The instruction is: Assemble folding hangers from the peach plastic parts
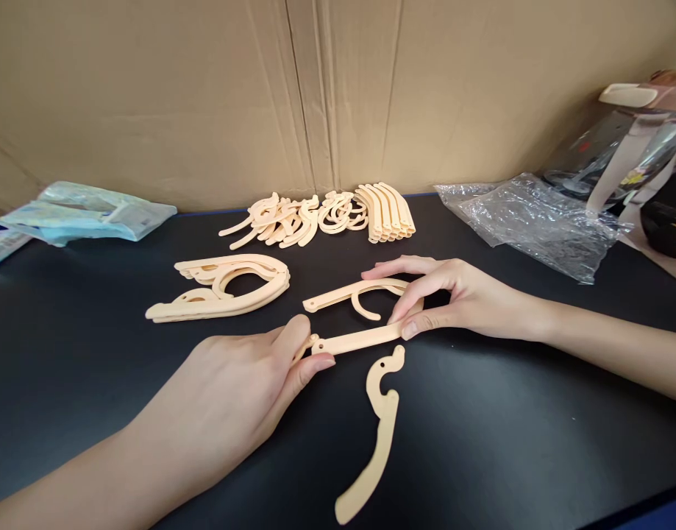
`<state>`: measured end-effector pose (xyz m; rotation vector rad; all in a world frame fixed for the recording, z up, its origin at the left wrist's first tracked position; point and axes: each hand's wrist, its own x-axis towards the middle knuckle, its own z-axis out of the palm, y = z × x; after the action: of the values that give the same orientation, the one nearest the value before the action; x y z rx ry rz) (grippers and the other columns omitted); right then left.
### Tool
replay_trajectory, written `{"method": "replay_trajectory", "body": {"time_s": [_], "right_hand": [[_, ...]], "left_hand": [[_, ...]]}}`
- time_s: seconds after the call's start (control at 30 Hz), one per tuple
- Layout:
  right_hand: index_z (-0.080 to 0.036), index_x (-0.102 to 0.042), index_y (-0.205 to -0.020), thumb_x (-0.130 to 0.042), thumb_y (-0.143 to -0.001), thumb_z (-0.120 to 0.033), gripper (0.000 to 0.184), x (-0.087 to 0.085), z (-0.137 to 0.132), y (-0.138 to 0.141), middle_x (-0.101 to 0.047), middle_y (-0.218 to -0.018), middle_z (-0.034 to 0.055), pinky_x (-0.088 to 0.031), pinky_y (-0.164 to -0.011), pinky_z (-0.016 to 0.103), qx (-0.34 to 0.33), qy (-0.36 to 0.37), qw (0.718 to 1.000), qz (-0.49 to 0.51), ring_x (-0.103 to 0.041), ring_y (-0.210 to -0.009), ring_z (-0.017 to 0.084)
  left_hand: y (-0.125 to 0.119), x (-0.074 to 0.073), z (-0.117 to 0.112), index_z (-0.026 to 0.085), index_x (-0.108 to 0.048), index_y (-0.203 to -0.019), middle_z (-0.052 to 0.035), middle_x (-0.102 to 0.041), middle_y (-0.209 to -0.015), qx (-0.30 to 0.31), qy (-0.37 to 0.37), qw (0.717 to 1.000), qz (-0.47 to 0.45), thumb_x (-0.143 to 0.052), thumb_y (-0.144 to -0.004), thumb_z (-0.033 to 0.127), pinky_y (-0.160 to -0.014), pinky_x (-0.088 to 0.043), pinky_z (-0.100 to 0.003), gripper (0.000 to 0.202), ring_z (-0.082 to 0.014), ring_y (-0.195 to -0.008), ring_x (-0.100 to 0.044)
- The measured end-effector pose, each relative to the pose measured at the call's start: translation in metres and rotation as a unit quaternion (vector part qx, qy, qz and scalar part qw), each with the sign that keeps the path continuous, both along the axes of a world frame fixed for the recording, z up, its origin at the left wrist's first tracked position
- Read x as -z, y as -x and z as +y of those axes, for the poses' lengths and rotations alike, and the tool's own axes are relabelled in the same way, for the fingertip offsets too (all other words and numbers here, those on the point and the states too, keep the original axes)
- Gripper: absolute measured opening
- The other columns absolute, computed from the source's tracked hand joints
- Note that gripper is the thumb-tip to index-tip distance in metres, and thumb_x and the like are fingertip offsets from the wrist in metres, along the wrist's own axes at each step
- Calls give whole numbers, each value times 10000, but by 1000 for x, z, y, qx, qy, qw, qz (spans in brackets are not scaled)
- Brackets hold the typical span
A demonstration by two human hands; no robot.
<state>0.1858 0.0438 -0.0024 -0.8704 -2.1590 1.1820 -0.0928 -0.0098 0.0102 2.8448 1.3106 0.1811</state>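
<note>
A beige plastic folding hanger, its two arms spread in a V with a curved hook between them, lies on the black table. My right hand grips it at the joined right end, thumb on the near arm. My left hand is closed by the tip of that near arm, pinching a small beige hanger piece mostly hidden by the fingers. Whether this piece is seated in the arm's end, I cannot tell. Closer to me lies a loose curved hanger arm with a hooked, holed end, touched by neither hand.
Stacked folding hangers lie to the left. Along the cardboard wall are loose hooked pieces, rings and nested arms. A blue plastic packet is far left; a clear bag and strapped bottle are right.
</note>
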Motion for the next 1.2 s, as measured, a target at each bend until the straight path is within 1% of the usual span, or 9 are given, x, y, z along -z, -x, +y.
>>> {"method": "replay_trajectory", "body": {"time_s": [0.17,0.3,0.43,0.57,0.77,0.93,1.07,1.13,1.2], "right_hand": [[-273,-826,-867,-827,-779,-385,143,0,0,0,-652,-1358,29,-434,-1108,357,-1,-2,1000,2,-564,-1317,243],[-280,-824,-869,-819,-785,-397,145,1,1,0,-667,-1335,23,-418,-1125,370,-6,-7,1000,0,-536,-1349,252],[-277,-819,-863,-818,-784,-410,155,1,2,-1,-663,-1345,21,-410,-1132,390,-8,-14,1000,-9,-522,-1361,261],[-277,-811,-870,-802,-801,-416,156,2,1,-2,-653,-1363,19,-393,-1146,411,-12,-24,999,-21,-501,-1378,265],[-269,-801,-874,-788,-819,-410,152,2,2,-1,-642,-1377,17,-394,-1142,391,-16,-27,999,-27,-495,-1383,248],[-261,-803,-871,-781,-826,-410,157,1,2,0,-674,-1331,24,-391,-1136,380,-15,-22,999,-20,-514,-1365,240],[-261,-803,-872,-784,-820,-418,165,0,2,0,-671,-1331,29,-389,-1133,389,-17,-22,999,-20,-515,-1361,248],[-263,-801,-875,-782,-821,-423,170,0,1,-1,-661,-1339,28,-388,-1131,394,-19,-26,999,-23,-512,-1359,249],[-262,-799,-881,-776,-825,-427,175,0,1,-1,-650,-1346,30,-392,-1124,400,-20,-27,999,-27,-516,-1349,249]], "left_hand": [[7,11,2,266,-308,-779,78,-491,-527,41,-70,997,-2,-276,-1074,349,-405,-287,-275,309,-176,-376,-540],[10,15,2,266,-304,-803,83,-484,-541,56,-98,994,-4,-286,-1079,340,-413,-284,-277,286,-168,-387,-541],[9,15,1,263,-313,-809,79,-489,-539,58,-116,992,3,-280,-1078,334,-410,-285,-277,280,-164,-384,-541],[5,11,-1,259,-336,-799,75,-480,-507,55,-160,985,15,-262,-1075,323,-394,-277,-283,293,-168,-348,-517],[0,9,-1,243,-391,-765,60,-500,-499,72,-183,980,14,-271,-1072,285,-384,-294,-288,333,-161,-354,-547],[0,6,-2,227,-431,-725,48,-535,-507,83,-182,980,4,-266,-1069,254,-394,-326,-281,382,-143,-381,-578],[0,6,-4,223,-445,-732,60,-501,-499,75,-178,981,1,-300,-1059,283,-388,-308,-281,363,-136,-362,-534],[0,9,-4,214,-473,-757,53,-503,-525,64,-188,980,2,-340,-1048,332,-405,-316,-288,341,-147,-392,-537],[1,12,-4,203,-501,-788,42,-510,-564,57,-195,979,-4,-379,-1025,346,-429,-326,-292,303,-154,-439,-539]]}}
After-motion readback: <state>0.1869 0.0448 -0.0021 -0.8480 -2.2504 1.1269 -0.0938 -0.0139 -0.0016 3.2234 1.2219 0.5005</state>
